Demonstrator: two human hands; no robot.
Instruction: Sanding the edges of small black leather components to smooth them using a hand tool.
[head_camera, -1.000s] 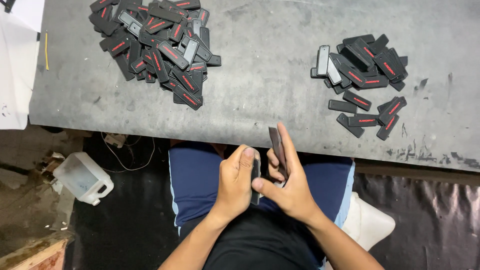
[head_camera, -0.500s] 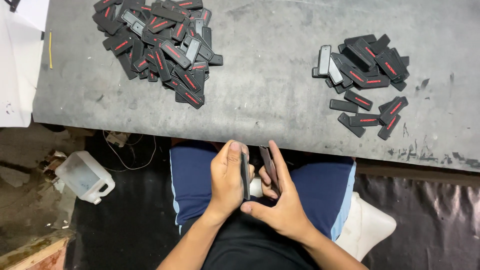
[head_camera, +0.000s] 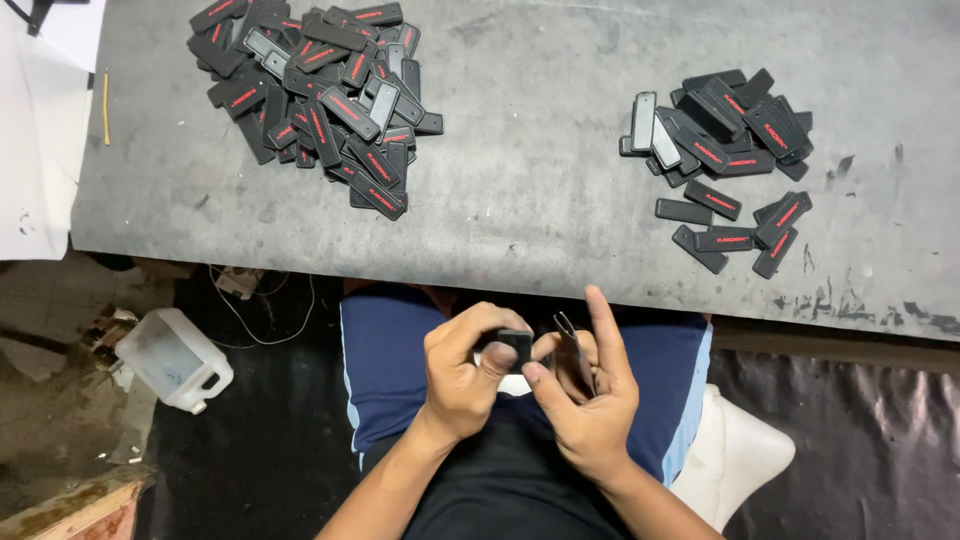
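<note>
Two bare hands meet over the person's lap, just below the near edge of a grey bench (head_camera: 560, 200). Left hand (head_camera: 465, 375) is curled closed, its thumb and fingers pinching a small black rectangular piece (head_camera: 517, 345) by its end. Right hand (head_camera: 590, 395) sits just beside it, palm turned up, its thumb pressing toward the same black piece while its fingers grip a thin dark strip (head_camera: 572, 345) that stands up on edge against the raised index finger. Both held pieces are off the bench, between the hands and above blue shorts (head_camera: 385, 370) and a black shirt (head_camera: 500, 490).

On the bench, toward its far left corner, lies a large loose heap of black rectangular tags (head_camera: 320, 95), many with a red mark on top and a few showing a grey face. Toward the right side lies a smaller pile of the same tags (head_camera: 725, 150), with several spread singly toward the near edge. The two heaps are well apart, with bare grey surface between them.

Beyond the bench's left edge lies white sheeting (head_camera: 35, 150). On the floor below that corner, a translucent plastic jug (head_camera: 172, 358) rests on its side near a thin loose wire (head_camera: 265, 310). At the person's right side, part of a white plastic seat (head_camera: 735, 450) shows.
</note>
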